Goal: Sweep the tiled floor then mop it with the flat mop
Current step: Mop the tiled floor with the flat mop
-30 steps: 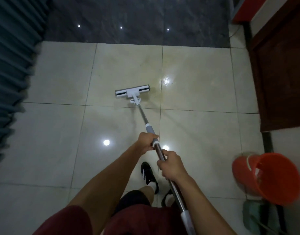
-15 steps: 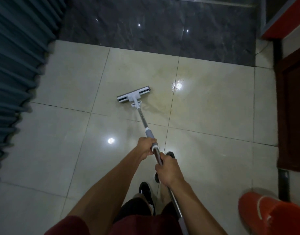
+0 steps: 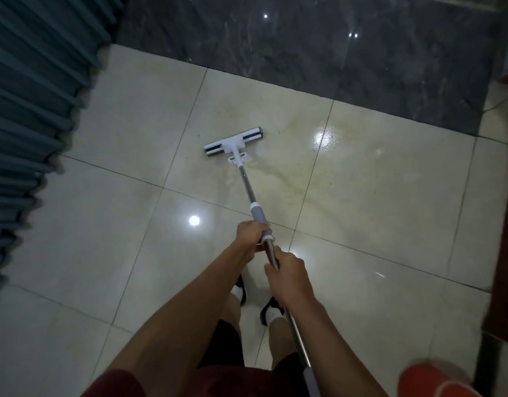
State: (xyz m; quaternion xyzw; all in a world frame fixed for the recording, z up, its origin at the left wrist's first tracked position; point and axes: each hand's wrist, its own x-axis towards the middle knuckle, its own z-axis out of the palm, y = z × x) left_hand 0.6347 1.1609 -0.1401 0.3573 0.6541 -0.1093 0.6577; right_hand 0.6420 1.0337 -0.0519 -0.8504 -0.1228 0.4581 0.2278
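Glossy cream tiled floor (image 3: pixel 103 253): white flat mop head (image 3: pixel 233 142) far, ahead of both hands; left hand (image 3: pixel 251 234) and right hand (image 3: pixel 287 272) each grip its steel handle (image 3: pixel 247 184).

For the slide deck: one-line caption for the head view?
Both hands, left hand ahead of right hand, grip the flat mop on the wet tiled floor.

Glossy cream tiled floor (image 3: pixel 109 253) fills most of the frame, with a dark marble strip (image 3: pixel 304 47) across the top. The flat mop head (image 3: pixel 233 145) rests on it at centre; brownish wet streaks (image 3: pixel 287 179) run just right of it.
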